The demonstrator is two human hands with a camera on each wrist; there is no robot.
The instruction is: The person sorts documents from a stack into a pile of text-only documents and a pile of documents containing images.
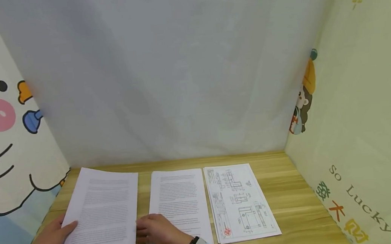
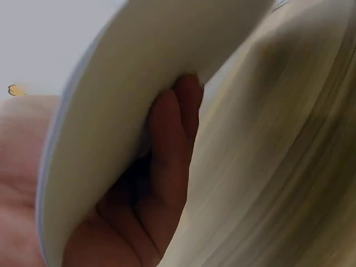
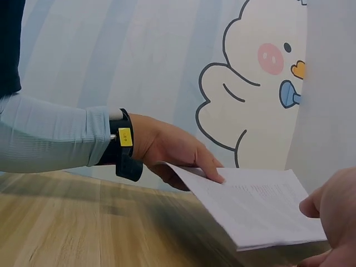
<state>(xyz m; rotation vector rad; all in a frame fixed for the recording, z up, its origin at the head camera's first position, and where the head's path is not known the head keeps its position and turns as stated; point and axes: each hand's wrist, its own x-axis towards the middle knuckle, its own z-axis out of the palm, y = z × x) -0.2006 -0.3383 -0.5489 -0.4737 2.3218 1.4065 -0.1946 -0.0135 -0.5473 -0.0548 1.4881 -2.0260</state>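
Note:
My left hand (image 1: 55, 237) grips the left edge of a printed paper stack (image 1: 102, 208), thumb on top and fingers curled underneath. In the left wrist view the fingers (image 2: 169, 139) press against the underside of the curved sheets. The right wrist view shows the stack (image 3: 250, 206) raised above the tabletop. At the opposite edge of the sheets is my right hand (image 1: 160, 232), its fingers side by side and right at the paper's edge. Its wrist overlaps a second printed stack (image 1: 178, 198) lying on the table in the middle.
To the right lies a stack of technical drawings (image 1: 242, 202) with a red mark in its corner. The wooden table (image 1: 290, 206) is bounded by a white cloth (image 1: 179, 81) at the back and printed cloths at both sides.

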